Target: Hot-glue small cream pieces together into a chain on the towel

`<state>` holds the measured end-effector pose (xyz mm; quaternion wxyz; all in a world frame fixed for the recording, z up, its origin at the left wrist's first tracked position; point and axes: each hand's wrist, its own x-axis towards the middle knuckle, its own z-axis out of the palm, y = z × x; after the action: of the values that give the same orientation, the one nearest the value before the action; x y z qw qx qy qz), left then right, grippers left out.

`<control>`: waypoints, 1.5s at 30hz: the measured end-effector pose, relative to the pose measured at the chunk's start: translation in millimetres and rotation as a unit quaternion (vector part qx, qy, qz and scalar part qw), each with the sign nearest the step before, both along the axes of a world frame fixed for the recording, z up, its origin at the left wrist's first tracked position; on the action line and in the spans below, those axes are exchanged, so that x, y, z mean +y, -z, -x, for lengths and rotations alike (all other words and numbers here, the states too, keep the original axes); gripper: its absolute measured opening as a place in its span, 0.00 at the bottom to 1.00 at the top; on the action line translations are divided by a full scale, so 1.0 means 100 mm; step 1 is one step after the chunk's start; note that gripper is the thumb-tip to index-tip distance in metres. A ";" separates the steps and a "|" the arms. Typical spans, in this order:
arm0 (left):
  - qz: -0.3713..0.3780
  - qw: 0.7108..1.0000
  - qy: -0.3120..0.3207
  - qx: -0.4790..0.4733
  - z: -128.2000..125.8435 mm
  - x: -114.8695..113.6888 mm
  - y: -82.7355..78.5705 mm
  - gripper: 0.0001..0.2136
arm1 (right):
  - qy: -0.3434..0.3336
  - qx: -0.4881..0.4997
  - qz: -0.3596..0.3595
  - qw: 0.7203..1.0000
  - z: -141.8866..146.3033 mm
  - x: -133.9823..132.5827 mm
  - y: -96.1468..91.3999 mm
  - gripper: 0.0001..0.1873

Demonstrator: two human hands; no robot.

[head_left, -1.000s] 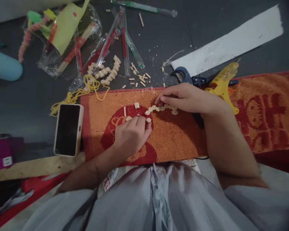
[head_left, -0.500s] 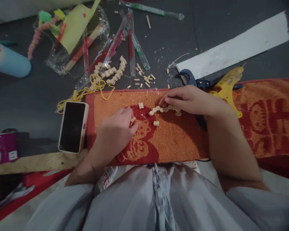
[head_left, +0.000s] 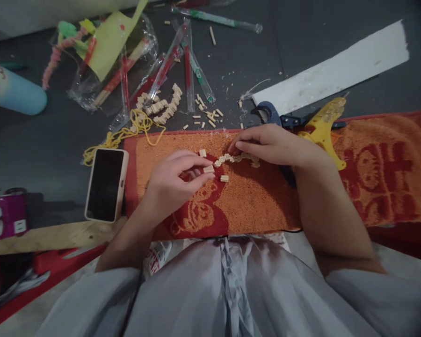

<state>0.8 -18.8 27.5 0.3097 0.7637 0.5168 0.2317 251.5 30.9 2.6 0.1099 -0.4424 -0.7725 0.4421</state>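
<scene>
My left hand (head_left: 177, 180) pinches a small bundle of short wooden sticks (head_left: 209, 169) between thumb and fingers, just left of the near end of a curved row of joined stick pieces (head_left: 228, 159). My right hand (head_left: 266, 142) lies over the right part of that row, its fingers bent down around the far side and hiding some of it. Two more little stick bundles lie on the orange and red towel: one bundle (head_left: 202, 153) behind my left fingertips, another bundle (head_left: 224, 179) in front of them.
Loose stick pieces (head_left: 210, 114), curved stick rows (head_left: 168, 107) and yellow cord (head_left: 140, 122) lie beyond the towel (head_left: 259, 201). A phone (head_left: 107, 185) is at left. A yellow glue gun (head_left: 321, 131), blue-handled cutter (head_left: 268, 112) and white board (head_left: 337, 63) are at right.
My left hand has moved right with the stick bundle, bringing it close to the row's left end. My right hand stays at the row. The view has shifted slightly.
</scene>
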 end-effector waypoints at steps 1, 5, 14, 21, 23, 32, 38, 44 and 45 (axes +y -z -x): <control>0.002 1.000 -0.001 -0.017 -0.01 -0.01 0.01 0.04 | 0.000 0.000 -0.003 1.000 0.00 0.00 0.00 0.17; 0.020 0.999 -0.011 -0.037 -0.05 -0.04 0.04 0.05 | 0.002 0.004 -0.004 1.000 0.00 0.00 0.02 0.18; 0.002 0.999 -0.018 0.028 -0.09 -0.10 0.12 0.05 | 0.012 0.002 0.004 1.000 0.00 -0.01 0.02 0.17; -0.011 0.998 -0.007 0.055 -0.09 -0.09 0.14 0.07 | 0.011 -0.001 0.003 1.000 0.00 -0.01 0.02 0.17; -0.010 0.998 -0.004 0.066 -0.08 -0.09 0.15 0.07 | 0.013 -0.004 0.004 1.000 0.00 -0.01 0.01 0.17; 0.022 0.984 0.056 0.167 -0.03 -0.05 0.24 0.09 | 0.015 -0.002 0.001 1.000 0.01 -0.01 0.01 0.18; 0.021 0.984 0.057 0.170 -0.02 -0.06 0.32 0.09 | 0.025 -0.004 0.007 1.000 0.01 -0.02 0.03 0.17; 0.034 0.990 0.029 0.134 -0.05 -0.07 0.29 0.04 | 0.017 -0.008 0.008 1.000 0.00 -0.01 0.02 0.17; 0.039 0.990 0.025 0.131 -0.05 -0.07 0.28 0.03 | 0.016 -0.008 0.008 1.000 0.00 -0.01 0.02 0.17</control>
<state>6.0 -25.5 -0.8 0.2743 0.7878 0.5421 0.1013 251.2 29.9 0.3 0.1072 -0.4591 -0.7627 0.4427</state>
